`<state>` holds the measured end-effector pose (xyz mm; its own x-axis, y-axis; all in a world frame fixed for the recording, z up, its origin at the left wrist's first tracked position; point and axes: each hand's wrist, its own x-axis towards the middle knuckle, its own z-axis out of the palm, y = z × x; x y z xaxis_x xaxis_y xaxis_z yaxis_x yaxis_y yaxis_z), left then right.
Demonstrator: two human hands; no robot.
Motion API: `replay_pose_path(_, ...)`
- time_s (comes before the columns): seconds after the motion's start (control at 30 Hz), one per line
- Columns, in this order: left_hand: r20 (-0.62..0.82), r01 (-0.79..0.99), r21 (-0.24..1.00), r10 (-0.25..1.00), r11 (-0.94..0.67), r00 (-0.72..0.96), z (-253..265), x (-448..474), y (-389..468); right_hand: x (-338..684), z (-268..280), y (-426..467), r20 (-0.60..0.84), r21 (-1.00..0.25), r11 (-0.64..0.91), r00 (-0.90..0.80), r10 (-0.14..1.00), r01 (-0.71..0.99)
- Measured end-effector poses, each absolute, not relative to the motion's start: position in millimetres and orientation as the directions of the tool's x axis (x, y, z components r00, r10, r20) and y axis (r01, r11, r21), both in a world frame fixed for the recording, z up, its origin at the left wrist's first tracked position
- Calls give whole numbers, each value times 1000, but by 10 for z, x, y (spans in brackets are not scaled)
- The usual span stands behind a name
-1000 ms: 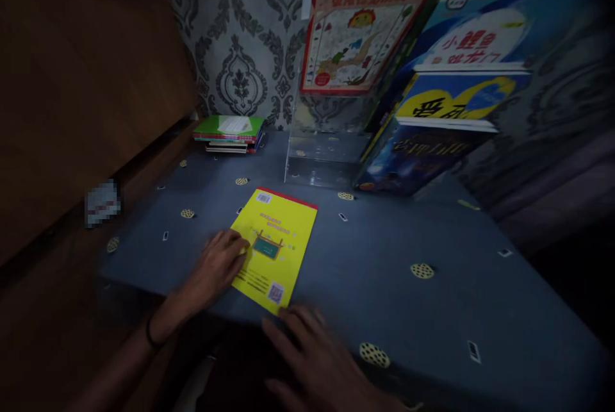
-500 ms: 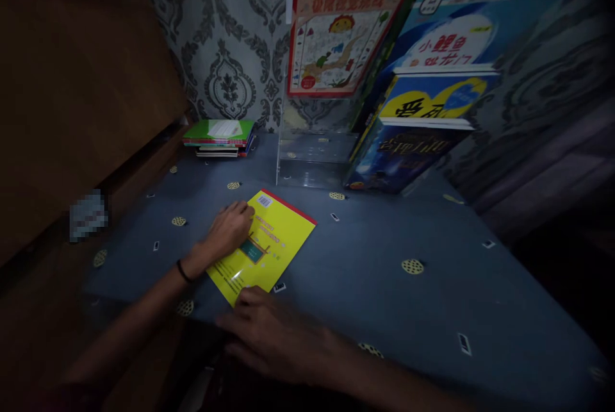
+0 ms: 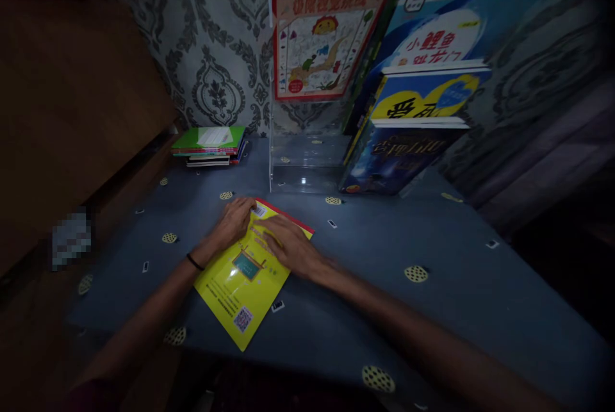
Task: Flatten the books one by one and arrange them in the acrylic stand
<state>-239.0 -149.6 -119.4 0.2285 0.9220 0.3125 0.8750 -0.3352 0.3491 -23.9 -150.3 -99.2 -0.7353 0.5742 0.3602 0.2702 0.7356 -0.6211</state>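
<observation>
A yellow book (image 3: 248,300) with a red edge lies on the blue-grey patterned tabletop, back cover up, showing a barcode, a small green board drawing and a QR code. My left hand (image 3: 234,223), a dark band at its wrist, grips the book's upper left side with bent fingers; the fingertips are partly hidden. Across the upper part of the cover reaches my right hand (image 3: 291,242), its fingers stretched out toward the left hand near the barcode. Whether the right palm presses on the cover I cannot tell.
Behind the book stands a clear acrylic rack (image 3: 302,178) holding a red-bordered picture book (image 3: 321,47), a blue-green book (image 3: 446,21), a blue and yellow book (image 3: 427,95) and a dark blue book (image 3: 401,156). A stack of thin books (image 3: 210,145) lies at the back left.
My right hand has moved from the book's near corner up to its top part, uncovering the QR code. My left hand stays at the upper left side. The view has shifted slightly.
</observation>
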Motion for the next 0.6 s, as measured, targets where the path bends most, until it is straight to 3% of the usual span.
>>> replay_pose_path(0.17, 339, 880, 337, 916, -333, 217, -1211, -2381, -1507, -393, -1136, -957, 300, -540, 738, -728, 617, 404)
replay_pose_path(0.4, 367, 864, 339, 898, -373, 243, -1206, -2384, -1496, -519, -1221, -718, 277, -539, 765, -784, 556, 352)
replay_pose_path(0.6, 364, 877, 306, 897, -370, 251, -1217, -2378, -1491, -550, -1213, -751, 250, -484, 756, -759, 601, 440)
